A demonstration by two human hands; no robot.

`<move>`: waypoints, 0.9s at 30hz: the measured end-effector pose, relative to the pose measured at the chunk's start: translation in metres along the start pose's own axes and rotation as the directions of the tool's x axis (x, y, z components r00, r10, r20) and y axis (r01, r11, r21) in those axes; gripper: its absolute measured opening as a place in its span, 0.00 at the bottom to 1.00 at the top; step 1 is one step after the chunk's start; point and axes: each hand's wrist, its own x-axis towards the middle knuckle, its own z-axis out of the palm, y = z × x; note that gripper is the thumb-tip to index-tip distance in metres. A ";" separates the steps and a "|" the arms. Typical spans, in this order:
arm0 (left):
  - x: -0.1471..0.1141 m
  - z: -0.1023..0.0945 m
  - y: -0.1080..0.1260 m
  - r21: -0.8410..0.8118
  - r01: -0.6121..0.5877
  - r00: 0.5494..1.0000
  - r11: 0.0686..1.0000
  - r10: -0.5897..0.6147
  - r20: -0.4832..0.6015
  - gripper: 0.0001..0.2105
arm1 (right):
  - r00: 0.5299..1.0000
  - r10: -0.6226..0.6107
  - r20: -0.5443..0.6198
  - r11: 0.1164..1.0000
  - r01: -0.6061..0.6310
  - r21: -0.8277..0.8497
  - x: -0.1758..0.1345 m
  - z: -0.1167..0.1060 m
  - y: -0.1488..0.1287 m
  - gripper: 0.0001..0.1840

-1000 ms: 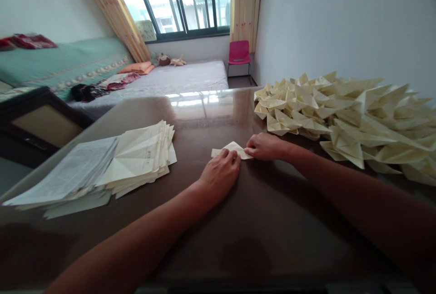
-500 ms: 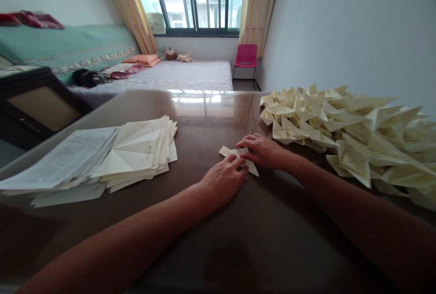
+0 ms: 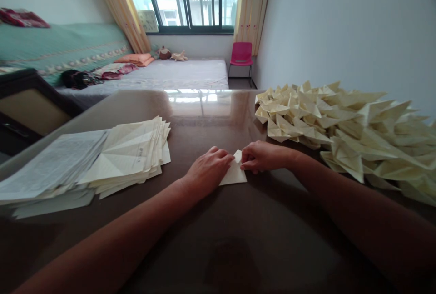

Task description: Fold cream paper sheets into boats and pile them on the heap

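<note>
A small folded piece of cream paper (image 3: 234, 176) lies on the brown tabletop, its narrow tip pointing away from me and its wide edge toward me. My left hand (image 3: 211, 166) is closed on its left side, with thumb and fingertips near the tip. At the right edge my right hand (image 3: 262, 156) has its fingers curled in and pinches the paper. The fingertips hide part of the folds.
On the left are stacked sheets, printed white paper (image 3: 51, 160) beside creased cream paper (image 3: 126, 148). A large heap of folded paper pieces (image 3: 340, 121) covers the right side. Beyond the table (image 3: 190, 121) are a bed (image 3: 190, 71) and a pink chair (image 3: 241, 54).
The paper has turned so its wide edge faces me. My left hand has shifted left, and my right hand has gone from lying over the paper to pinching its right edge. The view has shifted slightly.
</note>
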 end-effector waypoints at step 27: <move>0.009 0.014 0.013 0.027 0.111 0.988 0.993 -0.108 -0.112 0.16 | 0.951 -0.178 -0.253 0.961 0.224 0.164 0.013 0.003 0.028 0.21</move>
